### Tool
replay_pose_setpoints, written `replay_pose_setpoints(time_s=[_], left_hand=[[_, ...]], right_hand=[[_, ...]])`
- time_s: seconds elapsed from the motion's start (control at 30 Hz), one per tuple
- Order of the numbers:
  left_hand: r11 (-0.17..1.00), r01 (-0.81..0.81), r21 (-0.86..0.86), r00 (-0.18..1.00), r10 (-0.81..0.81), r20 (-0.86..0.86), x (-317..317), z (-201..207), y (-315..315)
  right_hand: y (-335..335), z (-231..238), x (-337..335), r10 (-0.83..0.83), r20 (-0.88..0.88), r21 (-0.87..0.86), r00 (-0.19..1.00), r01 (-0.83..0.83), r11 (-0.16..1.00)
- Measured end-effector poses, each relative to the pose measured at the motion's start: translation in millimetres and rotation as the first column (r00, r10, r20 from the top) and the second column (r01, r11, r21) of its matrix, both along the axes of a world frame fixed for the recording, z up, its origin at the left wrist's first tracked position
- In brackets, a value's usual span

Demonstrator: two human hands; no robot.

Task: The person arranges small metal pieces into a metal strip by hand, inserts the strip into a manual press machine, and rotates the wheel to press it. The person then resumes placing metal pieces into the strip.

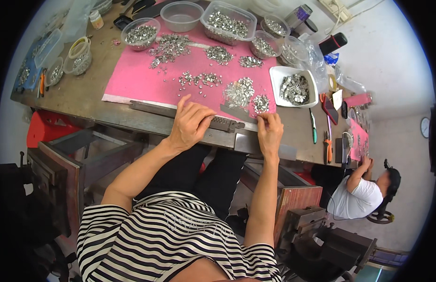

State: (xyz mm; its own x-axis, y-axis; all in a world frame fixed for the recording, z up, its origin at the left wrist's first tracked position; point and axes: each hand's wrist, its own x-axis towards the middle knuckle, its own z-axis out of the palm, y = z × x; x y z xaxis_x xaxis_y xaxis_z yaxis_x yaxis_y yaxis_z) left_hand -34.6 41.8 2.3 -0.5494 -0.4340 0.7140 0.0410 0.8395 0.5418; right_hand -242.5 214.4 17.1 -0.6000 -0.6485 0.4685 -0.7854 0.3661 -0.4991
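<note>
My left hand (191, 123) hovers over a long grey metal bar (154, 109) at the table's front edge, thumb and fingertips closed together beside its notched stretch (222, 123). Whatever those fingertips hold is too small to make out. To the right, my right hand (270, 133) has its thumb and fingers pinched together, just in front of a small heap of shiny metal pieces (260, 103). What sits in that pinch is hidden. A larger heap of slender silvery pieces (239, 91) lies between the hands on the pink mat (128, 80).
Further heaps of metal parts (171, 47) lie toward the back, before clear plastic tubs (182, 16). A white square bowl (274, 77) of parts stands right, near orange-handled pliers (328, 148) and a green-handled tool (313, 126). Another person (356, 195) works far right.
</note>
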Motion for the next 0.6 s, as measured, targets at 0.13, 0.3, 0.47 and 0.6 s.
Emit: replay_pose_setpoints(time_s=[0.13, 0.3, 0.47, 0.6], left_hand=[[1.000, -0.013, -0.019, 1.000, 0.013, -0.010, 1.4, -0.5, 0.0], [1.000, -0.014, -0.007, 1.000, 0.014, -0.025, 1.6, -1.2, -0.3], [1.000, -0.013, 0.000, 0.999, 0.013, -0.036, 1.4, -2.9, 1.0], [1.000, -0.025, -0.003, 0.999, 0.025, -0.038, 1.8, -4.4, 0.4]], right_hand=[[-6.8, 0.6, 5.6, 0.015, -0.051, 0.007, 0.999, -0.015, 1.000], [-14.6, -3.6, 9.4, 0.010, -0.178, 0.071, 0.984, 0.003, 0.997], [-15.4, 1.0, 9.4, 0.052, -0.251, 0.132, 0.967, -0.019, 0.991], [-24.4, 12.7, 33.3, 0.221, -0.092, 0.012, 0.971, -0.221, 0.975]])
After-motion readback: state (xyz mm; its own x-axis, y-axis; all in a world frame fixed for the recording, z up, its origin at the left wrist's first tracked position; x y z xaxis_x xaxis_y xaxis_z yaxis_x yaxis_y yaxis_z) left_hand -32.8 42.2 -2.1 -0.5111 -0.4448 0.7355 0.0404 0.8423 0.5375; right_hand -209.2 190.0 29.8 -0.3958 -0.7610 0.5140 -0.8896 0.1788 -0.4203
